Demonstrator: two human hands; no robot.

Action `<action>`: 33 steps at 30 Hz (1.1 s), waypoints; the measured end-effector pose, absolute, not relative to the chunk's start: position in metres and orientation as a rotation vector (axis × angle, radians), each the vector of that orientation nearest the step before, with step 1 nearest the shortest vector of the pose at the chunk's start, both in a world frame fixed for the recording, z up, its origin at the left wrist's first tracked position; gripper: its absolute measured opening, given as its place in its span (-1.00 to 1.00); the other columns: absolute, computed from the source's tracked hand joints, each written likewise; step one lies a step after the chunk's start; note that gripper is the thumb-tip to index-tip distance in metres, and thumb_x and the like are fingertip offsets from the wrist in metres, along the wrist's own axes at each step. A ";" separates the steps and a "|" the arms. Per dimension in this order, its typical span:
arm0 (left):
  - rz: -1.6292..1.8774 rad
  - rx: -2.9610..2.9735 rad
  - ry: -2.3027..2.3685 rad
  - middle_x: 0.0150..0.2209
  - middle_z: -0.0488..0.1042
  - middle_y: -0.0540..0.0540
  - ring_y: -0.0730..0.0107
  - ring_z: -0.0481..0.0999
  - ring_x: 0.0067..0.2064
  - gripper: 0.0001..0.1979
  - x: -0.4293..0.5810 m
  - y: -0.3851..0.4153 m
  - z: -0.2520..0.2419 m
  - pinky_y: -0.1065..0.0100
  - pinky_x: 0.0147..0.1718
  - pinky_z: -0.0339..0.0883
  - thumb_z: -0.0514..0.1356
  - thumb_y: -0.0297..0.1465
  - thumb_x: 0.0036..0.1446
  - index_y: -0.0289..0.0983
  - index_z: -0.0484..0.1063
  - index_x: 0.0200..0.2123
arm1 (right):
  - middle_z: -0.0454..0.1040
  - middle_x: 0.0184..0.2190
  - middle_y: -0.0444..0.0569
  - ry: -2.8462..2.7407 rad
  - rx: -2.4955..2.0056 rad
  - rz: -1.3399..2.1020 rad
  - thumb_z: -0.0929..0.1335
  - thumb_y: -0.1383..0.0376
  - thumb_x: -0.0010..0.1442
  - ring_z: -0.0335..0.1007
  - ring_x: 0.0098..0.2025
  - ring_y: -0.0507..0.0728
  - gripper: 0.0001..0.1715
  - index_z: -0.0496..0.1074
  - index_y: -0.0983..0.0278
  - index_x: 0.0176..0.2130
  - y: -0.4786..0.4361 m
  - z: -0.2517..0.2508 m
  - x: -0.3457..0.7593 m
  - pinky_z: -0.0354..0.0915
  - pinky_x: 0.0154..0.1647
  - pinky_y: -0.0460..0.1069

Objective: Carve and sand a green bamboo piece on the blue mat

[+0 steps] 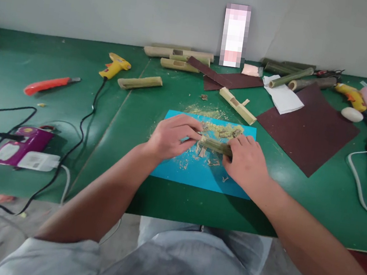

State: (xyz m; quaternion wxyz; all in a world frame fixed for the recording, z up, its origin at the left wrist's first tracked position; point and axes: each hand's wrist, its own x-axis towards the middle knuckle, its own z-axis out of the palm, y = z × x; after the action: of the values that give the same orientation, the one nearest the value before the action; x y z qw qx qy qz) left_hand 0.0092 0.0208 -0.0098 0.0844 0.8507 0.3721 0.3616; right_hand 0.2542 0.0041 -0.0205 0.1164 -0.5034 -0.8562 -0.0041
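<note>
A short green bamboo piece [214, 146] lies across a blue cutting mat [195, 175] in the middle of the green table [139, 113]. My right hand [246, 161] is closed around its right end. My left hand [173, 136] is curled at its left end, fingers pinched against the piece; whether it also holds a small tool is hidden. Pale shavings [218, 128] are scattered on the mat around and behind the piece.
Several bamboo sections [177, 55] and a cut pale one [238, 106] lie behind. Dark sandpaper sheets [306, 129] are at right. A yellow glue gun [115, 66], orange utility knife [48, 85] and purple device [22, 145] with cables sit at left.
</note>
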 end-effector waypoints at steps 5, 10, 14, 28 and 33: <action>1.155 2.248 1.387 -0.27 0.59 -0.04 0.39 0.56 -0.27 -0.92 0.018 0.021 -0.018 0.33 -0.23 0.47 0.23 -0.39 0.21 -0.22 0.54 -0.25 | 0.45 -0.19 0.14 -2.511 -1.500 -0.003 0.33 0.31 0.17 0.32 -0.08 0.30 -0.84 0.42 0.33 -0.22 0.005 -0.020 0.254 0.18 -0.19 0.10; 1.200 1.927 1.541 -0.37 0.50 0.01 0.48 0.49 -0.39 -0.79 0.020 0.026 -0.031 0.44 -0.41 0.36 0.23 -0.47 0.14 -0.26 0.42 -0.12 | 0.47 -0.22 0.12 -2.513 -1.510 0.075 0.37 0.22 0.19 0.38 -0.11 0.28 -0.79 0.41 0.32 -0.21 0.003 -0.019 0.252 0.22 -0.20 0.09; 1.170 1.909 1.459 -0.37 0.50 0.00 0.50 0.47 -0.39 -0.88 0.026 0.025 -0.037 0.44 -0.39 0.37 0.21 -0.45 0.16 -0.27 0.43 -0.19 | 0.50 -0.22 0.09 -2.481 -1.586 0.166 0.37 0.15 0.22 0.43 -0.19 0.23 -0.73 0.40 0.29 -0.18 -0.001 -0.019 0.249 0.21 -0.32 0.05; 1.141 1.894 1.488 -0.37 0.58 -0.02 0.48 0.52 -0.38 -0.81 0.031 0.029 -0.040 0.43 -0.36 0.42 0.31 -0.40 0.11 -0.28 0.53 -0.17 | 0.53 -0.24 0.01 -2.465 -1.645 0.204 0.35 0.10 0.24 0.47 -0.25 0.19 -0.73 0.41 0.26 -0.20 -0.006 -0.018 0.244 0.11 -0.43 0.04; 1.048 2.022 1.462 -0.32 0.61 -0.03 0.43 0.53 -0.36 -0.91 0.027 0.032 -0.043 0.39 -0.34 0.41 0.28 -0.37 0.18 -0.24 0.58 -0.26 | 0.53 -0.25 0.01 -2.468 -1.634 0.186 0.36 0.09 0.24 0.47 -0.26 0.19 -0.72 0.40 0.26 -0.21 -0.006 -0.018 0.243 0.11 -0.43 0.04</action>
State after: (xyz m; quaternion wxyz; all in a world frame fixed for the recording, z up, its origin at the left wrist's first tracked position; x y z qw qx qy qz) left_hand 0.0271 0.0322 -0.0427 0.2160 0.7295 0.5274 0.3783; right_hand 0.2432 -0.0063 -0.0185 0.0879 -0.5487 -0.8290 0.0623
